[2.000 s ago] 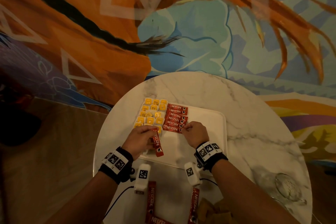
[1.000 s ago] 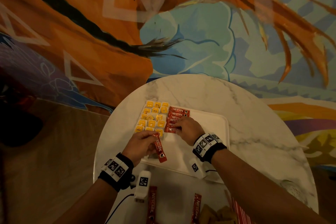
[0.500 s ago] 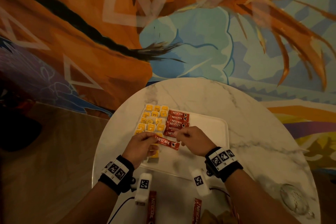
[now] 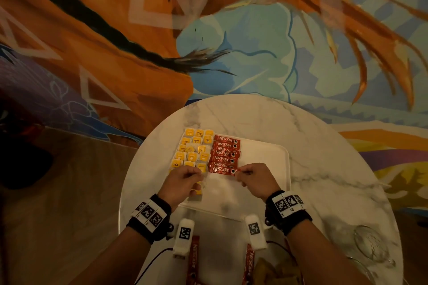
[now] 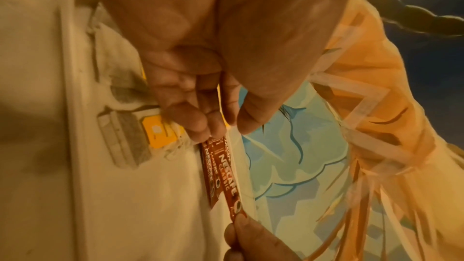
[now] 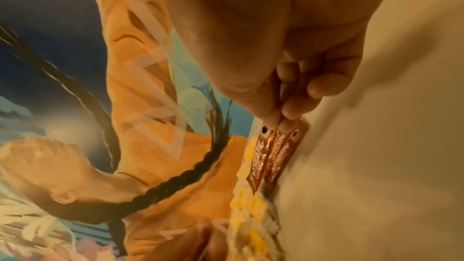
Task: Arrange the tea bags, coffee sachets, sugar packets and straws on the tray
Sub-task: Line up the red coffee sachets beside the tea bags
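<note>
A white tray (image 4: 261, 187) lies on the round marble table (image 4: 324, 169). Yellow tea bags (image 4: 193, 148) fill its left part in rows, and red coffee sachets (image 4: 225, 150) lie stacked in a column beside them. Both hands hold one red coffee sachet (image 4: 222, 170) level at the near end of that column. My left hand (image 4: 201, 174) pinches its left end (image 5: 222, 142). My right hand (image 4: 238, 172) pinches its right end (image 6: 278, 126). The sachet (image 5: 229, 182) lies close against the one beside it. No straws or sugar packets are visible.
Two more red sachets (image 4: 193, 259) (image 4: 249, 264) lie on the table near me, beside brown packets (image 4: 275, 271). A clear glass (image 4: 370, 247) stands at the near right table edge. The right half of the tray is bare. A painted wall rises behind the table.
The left hand turned its sachet from upright to level. The right hand left the column and took the sachet's right end. Together they moved it up against the column's near end.
</note>
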{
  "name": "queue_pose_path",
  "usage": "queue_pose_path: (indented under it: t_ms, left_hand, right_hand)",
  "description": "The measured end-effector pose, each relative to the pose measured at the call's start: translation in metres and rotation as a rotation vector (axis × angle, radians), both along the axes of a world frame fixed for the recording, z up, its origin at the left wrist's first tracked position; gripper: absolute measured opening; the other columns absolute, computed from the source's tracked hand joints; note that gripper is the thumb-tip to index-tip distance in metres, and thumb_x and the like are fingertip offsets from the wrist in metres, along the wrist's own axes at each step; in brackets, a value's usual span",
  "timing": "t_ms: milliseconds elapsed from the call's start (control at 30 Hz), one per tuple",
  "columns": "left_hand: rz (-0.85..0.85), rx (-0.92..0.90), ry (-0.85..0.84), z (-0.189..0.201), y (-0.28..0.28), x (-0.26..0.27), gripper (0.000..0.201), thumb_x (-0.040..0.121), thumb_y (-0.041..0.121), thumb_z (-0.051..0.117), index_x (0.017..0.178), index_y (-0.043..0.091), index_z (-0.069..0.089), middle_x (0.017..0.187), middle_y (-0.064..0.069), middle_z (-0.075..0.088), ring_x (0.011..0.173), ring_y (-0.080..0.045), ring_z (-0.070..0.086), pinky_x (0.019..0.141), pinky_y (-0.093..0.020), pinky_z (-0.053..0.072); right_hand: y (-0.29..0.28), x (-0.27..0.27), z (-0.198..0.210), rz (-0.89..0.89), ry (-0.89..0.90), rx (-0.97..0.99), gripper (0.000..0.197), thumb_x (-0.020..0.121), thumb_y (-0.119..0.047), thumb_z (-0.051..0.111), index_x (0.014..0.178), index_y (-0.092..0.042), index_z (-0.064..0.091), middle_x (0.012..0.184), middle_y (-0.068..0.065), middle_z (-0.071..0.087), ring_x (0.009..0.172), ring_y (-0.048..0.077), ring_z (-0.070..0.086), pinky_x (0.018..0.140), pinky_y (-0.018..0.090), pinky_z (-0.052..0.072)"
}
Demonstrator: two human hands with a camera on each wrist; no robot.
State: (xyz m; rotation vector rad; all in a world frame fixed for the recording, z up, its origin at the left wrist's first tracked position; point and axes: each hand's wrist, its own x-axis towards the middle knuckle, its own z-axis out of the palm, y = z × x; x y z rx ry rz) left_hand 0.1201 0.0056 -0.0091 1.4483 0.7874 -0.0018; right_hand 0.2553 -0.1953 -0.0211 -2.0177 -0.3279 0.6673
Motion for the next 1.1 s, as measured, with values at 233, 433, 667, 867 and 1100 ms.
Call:
queue_pose_path:
  t_ms: [233, 433, 667, 867, 1100]
  left_hand:
    - [-0.089, 0.145, 0.018, 0.000, 0.003, -0.012, 0.007, 0.091, 0.010, 0.069, 0.097, 0.010, 0.071, 0.089, -0.004, 0.073, 0.069, -0.014, 0.067, 0.065, -0.030, 0.053]
    - [-0.315, 0.410, 0.008, 0.002, 0.009, -0.031, 0.003, 0.093, 0.014, 0.068, 0.095, 0.013, 0.068, 0.079, -0.003, 0.071, 0.062, -0.010, 0.065, 0.057, -0.021, 0.050]
    - [-0.695, 0.637, 0.088, -0.001, 0.017, -0.059, 0.032, 0.091, 0.040, 0.069, 0.077, 0.011, 0.069, 0.072, -0.003, 0.068, 0.062, -0.013, 0.064, 0.066, -0.028, 0.052]
    - [-1.023, 0.782, 0.259, -0.010, 0.003, -0.079, 0.059, 0.091, 0.059, 0.059, 0.048, 0.019, 0.052, 0.049, 0.003, 0.047, 0.047, -0.010, 0.046, 0.058, -0.027, 0.040]
    - [-1.038, 0.933, 0.459, -0.024, -0.021, -0.090, 0.053, 0.081, 0.064, 0.065, 0.060, 0.024, 0.039, 0.061, 0.007, 0.046, 0.060, -0.014, 0.049, 0.063, -0.032, 0.045]
  right_hand:
    - [0.013, 0.004, -0.016, -0.038, 0.030, -0.145, 0.003, 0.084, -0.014, 0.074, 0.082, -0.016, 0.072, 0.073, 0.006, 0.074, 0.061, 0.016, 0.065, 0.068, 0.035, 0.059]
    - [0.023, 0.003, -0.020, -0.079, -0.091, -0.292, 0.022, 0.083, -0.034, 0.076, 0.090, -0.022, 0.060, 0.092, -0.003, 0.070, 0.086, 0.017, 0.068, 0.076, 0.031, 0.054]
    - [0.002, -0.012, 0.020, 0.214, -0.200, -0.421, 0.022, 0.091, -0.040, 0.069, 0.085, -0.019, 0.070, 0.088, -0.007, 0.066, 0.079, 0.009, 0.061, 0.071, 0.027, 0.049]
    - [-0.023, -0.056, 0.038, 0.507, -0.266, -0.741, 0.045, 0.091, -0.058, 0.059, 0.096, -0.014, 0.066, 0.097, 0.000, 0.071, 0.083, 0.016, 0.064, 0.072, 0.033, 0.053]
    - [-0.048, -0.098, 0.039, 0.710, -0.281, -0.921, 0.050, 0.083, -0.061, 0.067, 0.102, -0.014, 0.066, 0.089, -0.002, 0.065, 0.078, 0.017, 0.060, 0.066, 0.030, 0.049]
